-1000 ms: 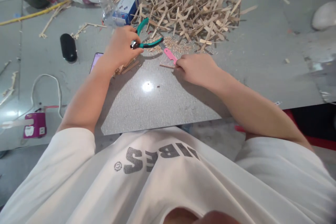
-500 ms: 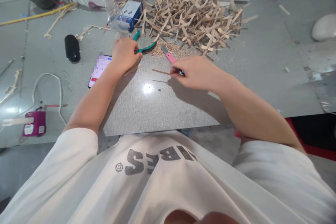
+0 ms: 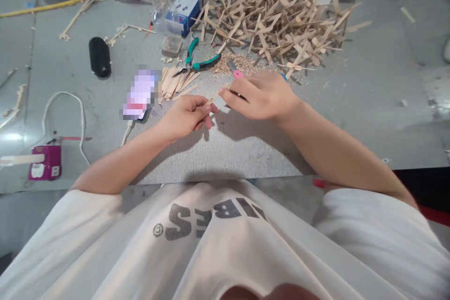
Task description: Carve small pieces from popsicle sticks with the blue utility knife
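My left hand (image 3: 190, 115) pinches one end of a thin wooden craft stick (image 3: 213, 98) between thumb and forefinger, its other fingers loosely curled. At the stick's other end, the closed fingertips of my right hand (image 3: 260, 96) meet it. A bit of blue shows behind the right hand; what it belongs to is hidden. Just beyond that hand lies a pink-handled tool (image 3: 238, 74) with a grey blade, partly covered. Green-handled pliers (image 3: 191, 60) rest spread, their jaws over a small bunch of craft sticks (image 3: 170, 85), past my left hand.
A big heap of craft sticks (image 3: 267, 18) covers the back, with wood crumbs (image 3: 239, 62) before it. Near my left arm are a phone (image 3: 140, 93) and a black oval case (image 3: 100, 57). A clear bottle (image 3: 163, 4) stands beside a blue-white box (image 3: 186, 9).
My left hand has left the pliers and bunched sticks, coming nearer to me and rightward onto the stick by my right hand. The stick now slants between both hands. The view has shifted slightly.
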Demonstrator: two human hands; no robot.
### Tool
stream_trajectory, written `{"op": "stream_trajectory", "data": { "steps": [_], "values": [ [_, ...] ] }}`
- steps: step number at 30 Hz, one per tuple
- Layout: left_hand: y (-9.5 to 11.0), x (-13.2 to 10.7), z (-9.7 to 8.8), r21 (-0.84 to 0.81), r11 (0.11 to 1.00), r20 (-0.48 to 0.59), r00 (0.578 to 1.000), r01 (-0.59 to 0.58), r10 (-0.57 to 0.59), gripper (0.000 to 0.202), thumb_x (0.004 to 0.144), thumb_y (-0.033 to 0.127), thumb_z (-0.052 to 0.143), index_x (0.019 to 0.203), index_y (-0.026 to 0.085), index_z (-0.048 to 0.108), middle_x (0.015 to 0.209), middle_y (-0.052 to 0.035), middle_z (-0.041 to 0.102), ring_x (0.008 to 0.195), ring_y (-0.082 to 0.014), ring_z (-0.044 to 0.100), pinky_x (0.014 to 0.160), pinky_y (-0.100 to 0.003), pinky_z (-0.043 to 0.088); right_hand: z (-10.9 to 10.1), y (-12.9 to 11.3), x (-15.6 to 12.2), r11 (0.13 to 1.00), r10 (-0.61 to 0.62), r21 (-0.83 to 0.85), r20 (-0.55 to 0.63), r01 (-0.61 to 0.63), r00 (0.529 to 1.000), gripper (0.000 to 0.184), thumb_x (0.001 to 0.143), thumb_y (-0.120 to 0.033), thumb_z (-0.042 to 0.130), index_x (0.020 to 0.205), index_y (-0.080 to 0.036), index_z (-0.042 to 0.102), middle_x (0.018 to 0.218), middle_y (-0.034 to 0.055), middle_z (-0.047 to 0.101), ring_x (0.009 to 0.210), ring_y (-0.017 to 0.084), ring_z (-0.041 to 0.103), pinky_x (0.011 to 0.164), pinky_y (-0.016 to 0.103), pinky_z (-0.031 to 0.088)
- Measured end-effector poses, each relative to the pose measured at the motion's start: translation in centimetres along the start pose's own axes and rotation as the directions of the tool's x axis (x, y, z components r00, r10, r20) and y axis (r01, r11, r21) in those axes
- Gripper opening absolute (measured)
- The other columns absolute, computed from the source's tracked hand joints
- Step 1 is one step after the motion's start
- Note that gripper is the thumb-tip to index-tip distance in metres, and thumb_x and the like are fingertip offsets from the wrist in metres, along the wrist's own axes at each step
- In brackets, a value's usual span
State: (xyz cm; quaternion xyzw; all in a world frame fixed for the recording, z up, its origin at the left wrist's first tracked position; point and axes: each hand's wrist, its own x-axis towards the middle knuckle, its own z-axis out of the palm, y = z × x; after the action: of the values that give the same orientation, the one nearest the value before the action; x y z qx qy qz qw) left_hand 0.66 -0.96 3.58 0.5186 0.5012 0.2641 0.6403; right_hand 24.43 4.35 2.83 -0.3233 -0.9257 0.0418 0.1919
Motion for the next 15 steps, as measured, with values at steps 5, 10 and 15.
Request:
{"op": "stream_trajectory", "data": {
  "steps": [5, 10, 15],
  "values": [
    [-2.3, 1.1, 1.0, -0.031, 0.996, -0.185, 0.980, -0.078, 0.071, 0.023, 0.113, 0.014, 0.055, 0.093, 0.016, 0.067, 0.063, 0.0015, 0.071, 0.042, -0.0065, 0.046, 0.044, -0.020, 0.034, 0.3, -2.6, 1.3, 0.593, 0.497, 0.722, 0.021, -0.357, 0.868, 0.027, 0.106, -0.048, 0.061, 0.091, -0.026, 0.059, 0.078, 0.0015, 0.061, 0.064, 0.016, 0.056, 0.060, 0.031, 0.045],
    [-4.5, 1.5, 0.9, -0.037, 0.983, -0.237, 0.957, -0.182, 0.168, 0.031, 0.113, 0.028, 0.056, 0.084, 0.020, 0.061, 0.055, 0.0069, 0.049, 0.047, -0.0079, 0.041, 0.048, -0.022, 0.031, 2.2, -4.8, 2.4, -0.043, 0.463, 0.852, 0.480, -0.521, 0.746, 0.029, 0.101, -0.039, 0.056, 0.076, -0.025, 0.055, 0.068, -0.0002, 0.057, 0.044, 0.014, 0.054, 0.039, 0.029, 0.042],
    [-5.2, 0.8, 0.3, 0.063, 0.980, -0.168, 0.966, -0.188, 0.197, 0.043, 0.111, 0.054, 0.058, 0.083, 0.021, 0.060, 0.059, 0.0040, 0.052, 0.053, -0.0101, 0.045, 0.052, -0.025, 0.035, 4.3, -4.0, 1.3, -0.177, 0.334, 0.848, 0.529, -0.499, 0.780, 0.032, 0.096, -0.041, 0.065, 0.070, -0.024, 0.057, 0.061, -0.0006, 0.058, 0.043, 0.015, 0.056, 0.040, 0.028, 0.043]
  ]
}}
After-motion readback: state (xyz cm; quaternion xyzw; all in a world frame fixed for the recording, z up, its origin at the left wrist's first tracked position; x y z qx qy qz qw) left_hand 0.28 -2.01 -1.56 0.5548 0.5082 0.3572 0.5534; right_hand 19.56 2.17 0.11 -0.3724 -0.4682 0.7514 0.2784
